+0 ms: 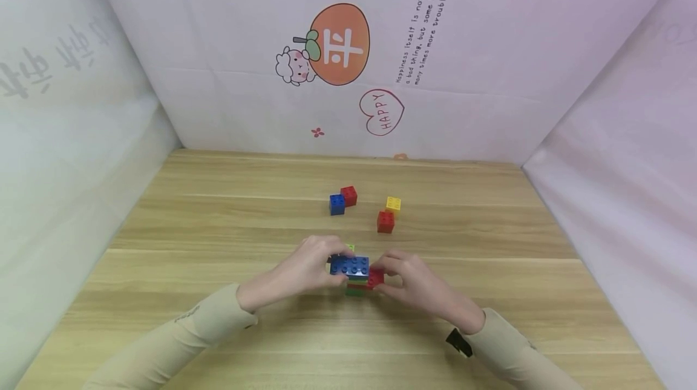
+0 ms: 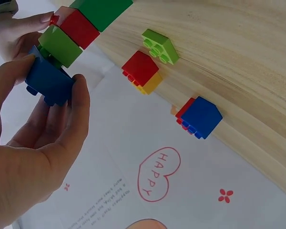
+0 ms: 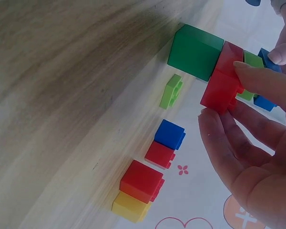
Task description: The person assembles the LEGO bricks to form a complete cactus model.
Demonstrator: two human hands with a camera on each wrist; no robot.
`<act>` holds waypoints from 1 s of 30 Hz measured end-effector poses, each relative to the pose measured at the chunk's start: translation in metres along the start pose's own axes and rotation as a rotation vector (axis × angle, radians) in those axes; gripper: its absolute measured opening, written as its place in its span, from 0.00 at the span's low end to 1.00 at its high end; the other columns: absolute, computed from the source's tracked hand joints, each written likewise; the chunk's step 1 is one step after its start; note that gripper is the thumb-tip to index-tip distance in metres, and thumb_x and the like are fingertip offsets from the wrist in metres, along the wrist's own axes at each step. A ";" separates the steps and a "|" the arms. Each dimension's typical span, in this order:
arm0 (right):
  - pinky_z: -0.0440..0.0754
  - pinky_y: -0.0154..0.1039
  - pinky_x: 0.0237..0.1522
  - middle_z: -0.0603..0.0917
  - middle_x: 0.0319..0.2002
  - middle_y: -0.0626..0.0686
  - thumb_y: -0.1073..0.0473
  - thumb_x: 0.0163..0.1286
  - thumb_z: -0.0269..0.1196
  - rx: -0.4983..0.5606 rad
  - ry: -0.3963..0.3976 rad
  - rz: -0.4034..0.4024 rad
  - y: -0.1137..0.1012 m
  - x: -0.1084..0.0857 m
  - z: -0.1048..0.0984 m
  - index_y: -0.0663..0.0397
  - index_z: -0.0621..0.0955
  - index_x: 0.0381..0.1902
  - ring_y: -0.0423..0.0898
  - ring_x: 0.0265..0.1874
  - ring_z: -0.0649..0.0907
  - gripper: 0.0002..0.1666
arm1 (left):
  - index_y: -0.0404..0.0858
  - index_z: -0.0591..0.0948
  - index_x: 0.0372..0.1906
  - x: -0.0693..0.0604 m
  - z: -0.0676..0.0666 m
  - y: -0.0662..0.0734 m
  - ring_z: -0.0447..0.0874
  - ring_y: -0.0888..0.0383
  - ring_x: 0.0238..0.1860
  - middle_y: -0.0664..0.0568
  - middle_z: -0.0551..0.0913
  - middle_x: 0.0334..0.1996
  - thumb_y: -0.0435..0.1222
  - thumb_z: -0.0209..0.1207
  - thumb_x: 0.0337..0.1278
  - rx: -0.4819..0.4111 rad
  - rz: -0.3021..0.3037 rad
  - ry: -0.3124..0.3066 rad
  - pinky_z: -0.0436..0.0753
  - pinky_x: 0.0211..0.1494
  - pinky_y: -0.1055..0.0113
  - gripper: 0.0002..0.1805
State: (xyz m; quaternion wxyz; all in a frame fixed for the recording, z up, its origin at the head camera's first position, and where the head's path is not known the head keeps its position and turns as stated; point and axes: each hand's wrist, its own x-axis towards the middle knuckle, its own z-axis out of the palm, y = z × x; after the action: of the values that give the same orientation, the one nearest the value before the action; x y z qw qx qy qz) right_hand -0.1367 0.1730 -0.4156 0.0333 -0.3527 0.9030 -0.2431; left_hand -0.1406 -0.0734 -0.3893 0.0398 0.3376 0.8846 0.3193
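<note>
A stack of bricks stands mid-table: a dark green brick (image 3: pixel 195 51) at the bottom, a red brick (image 3: pixel 221 81) over it, a light green brick (image 2: pixel 60 46), and a blue brick (image 1: pixel 350 266) on top. My left hand (image 1: pixel 307 269) pinches the blue brick between thumb and fingers; in the left wrist view that brick (image 2: pixel 49 78) sits slightly tilted against the light green one. The red brick juts out to the right, where my right hand (image 1: pixel 416 284) grips its end with thumb and fingertips.
Beyond the stack lie a blue brick (image 1: pixel 337 204) beside a red one (image 1: pixel 349 196), and a red brick (image 1: pixel 385 221) in front of a yellow one (image 1: pixel 394 203). A flat light green brick (image 2: pixel 160 46) lies just behind the stack. White printed cloth (image 1: pixel 245 100) encloses the table.
</note>
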 end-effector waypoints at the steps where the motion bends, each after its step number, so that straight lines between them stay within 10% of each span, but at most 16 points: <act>1: 0.89 0.33 0.42 0.87 0.42 0.49 0.60 0.57 0.74 0.002 -0.001 0.001 0.000 0.000 0.000 0.54 0.85 0.46 0.40 0.40 0.86 0.18 | 0.37 0.85 0.49 0.000 0.000 0.000 0.85 0.59 0.42 0.48 0.88 0.44 0.32 0.71 0.48 -0.002 0.002 0.000 0.87 0.44 0.71 0.19; 30: 0.89 0.33 0.42 0.87 0.43 0.51 0.63 0.57 0.73 -0.007 0.013 -0.038 0.001 0.000 0.002 0.56 0.85 0.46 0.43 0.40 0.87 0.17 | 0.38 0.87 0.50 0.003 -0.001 0.010 0.83 0.59 0.42 0.49 0.87 0.46 0.33 0.70 0.50 0.064 -0.074 -0.056 0.87 0.47 0.70 0.19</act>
State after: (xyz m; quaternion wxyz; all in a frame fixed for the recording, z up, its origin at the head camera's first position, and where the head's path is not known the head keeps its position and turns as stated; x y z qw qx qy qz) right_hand -0.1371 0.1729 -0.4184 0.0212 -0.3684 0.8972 -0.2427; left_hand -0.1376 -0.0660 -0.3822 0.0656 0.3146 0.9047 0.2797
